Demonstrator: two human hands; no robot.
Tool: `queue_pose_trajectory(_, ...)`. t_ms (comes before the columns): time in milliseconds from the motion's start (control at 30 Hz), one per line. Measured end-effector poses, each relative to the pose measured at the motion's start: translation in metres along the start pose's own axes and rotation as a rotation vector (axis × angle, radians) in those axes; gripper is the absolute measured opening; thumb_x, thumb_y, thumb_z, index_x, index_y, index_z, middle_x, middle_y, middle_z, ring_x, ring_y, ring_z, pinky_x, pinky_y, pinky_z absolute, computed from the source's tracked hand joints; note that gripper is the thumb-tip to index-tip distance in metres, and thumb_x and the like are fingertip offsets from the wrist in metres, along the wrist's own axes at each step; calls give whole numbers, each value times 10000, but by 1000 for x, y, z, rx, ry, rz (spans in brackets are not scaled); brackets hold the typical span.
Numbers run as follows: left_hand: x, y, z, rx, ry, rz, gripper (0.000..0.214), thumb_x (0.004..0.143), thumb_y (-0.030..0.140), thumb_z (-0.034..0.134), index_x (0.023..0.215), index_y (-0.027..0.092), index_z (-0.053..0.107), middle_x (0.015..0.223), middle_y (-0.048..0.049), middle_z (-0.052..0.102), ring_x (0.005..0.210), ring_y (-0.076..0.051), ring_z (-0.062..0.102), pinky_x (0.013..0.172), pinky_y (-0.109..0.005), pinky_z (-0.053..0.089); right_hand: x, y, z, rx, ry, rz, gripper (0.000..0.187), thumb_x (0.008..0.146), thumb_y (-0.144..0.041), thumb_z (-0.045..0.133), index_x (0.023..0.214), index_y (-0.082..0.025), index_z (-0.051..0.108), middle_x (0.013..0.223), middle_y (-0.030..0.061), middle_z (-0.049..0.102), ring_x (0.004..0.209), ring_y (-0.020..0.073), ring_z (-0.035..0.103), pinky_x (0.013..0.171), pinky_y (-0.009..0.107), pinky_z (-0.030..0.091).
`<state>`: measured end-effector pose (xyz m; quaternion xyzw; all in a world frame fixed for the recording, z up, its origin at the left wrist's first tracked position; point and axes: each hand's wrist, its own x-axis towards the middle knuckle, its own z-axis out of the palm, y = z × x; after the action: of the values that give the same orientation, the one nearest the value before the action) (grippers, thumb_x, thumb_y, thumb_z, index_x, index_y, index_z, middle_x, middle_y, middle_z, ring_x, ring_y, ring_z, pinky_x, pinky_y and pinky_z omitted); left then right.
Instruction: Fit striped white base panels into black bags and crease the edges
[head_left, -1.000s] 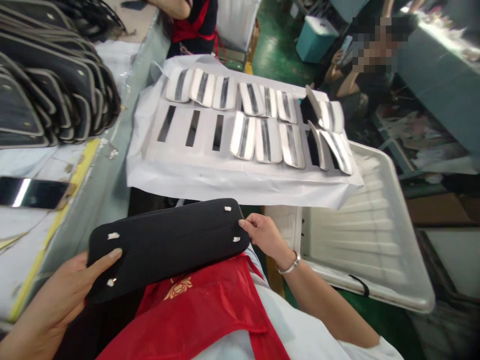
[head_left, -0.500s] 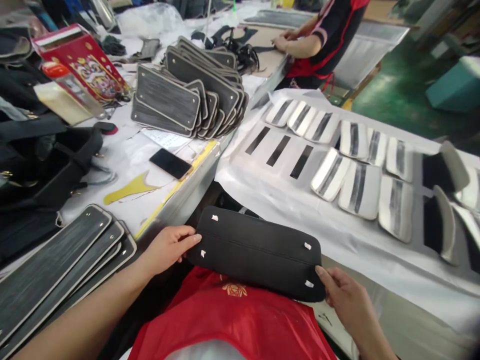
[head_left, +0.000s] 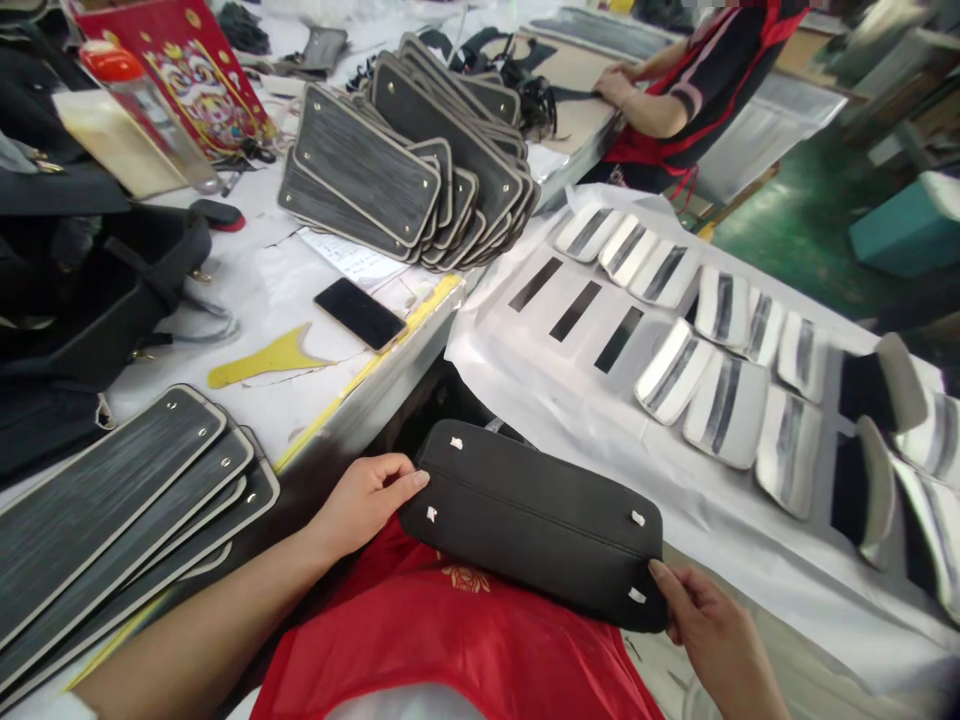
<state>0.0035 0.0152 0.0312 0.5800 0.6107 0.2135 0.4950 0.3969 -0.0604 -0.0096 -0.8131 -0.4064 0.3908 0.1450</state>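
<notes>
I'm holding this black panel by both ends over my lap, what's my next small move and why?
Probably swing the black panel left onto the table beside the stack of grey boards. The left hand and right hand each grip one end, and it hangs unsupported over the red apron, so a flat surface would likely steady it.

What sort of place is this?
Likely a handbag workshop: stacks of dark, pale-edged rounded panels on the white worktable, and a black oblong bag base with white studs held by the left hand and right hand.
</notes>
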Motion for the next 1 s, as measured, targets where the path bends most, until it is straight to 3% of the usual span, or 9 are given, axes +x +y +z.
queue_pose_trajectory(133, 1, 11, -4, 2, 10, 97, 370, 841, 450, 494, 608, 163, 518, 573, 39, 470, 566, -96, 421, 546, -203, 339, 2, 0, 0, -14, -10, 2, 478, 712, -671, 512, 617, -203, 537, 429, -21, 476, 416, 132, 427, 438, 262, 337)
queue_pose_trajectory(433, 13, -14, 0, 2, -30, -31, 388, 798, 473, 517, 565, 163, 502, 545, 39, 476, 544, -103, 421, 528, -213, 333, 1, -9, -4, -33, -47, 0, 500, 706, -690, 500, 572, -208, 509, 387, -20, 448, 393, 128, 399, 424, 263, 324)
queue_pose_trajectory(1000, 18, -18, -9, 27, -41, -49, 385, 720, 488, 611, 548, 147, 566, 504, 35, 502, 489, -85, 409, 474, -215, 306, -3, -20, -5, -144, -31, -26, 450, 738, -623, 512, 572, -205, 538, 393, -5, 479, 410, 139, 419, 442, 269, 333)
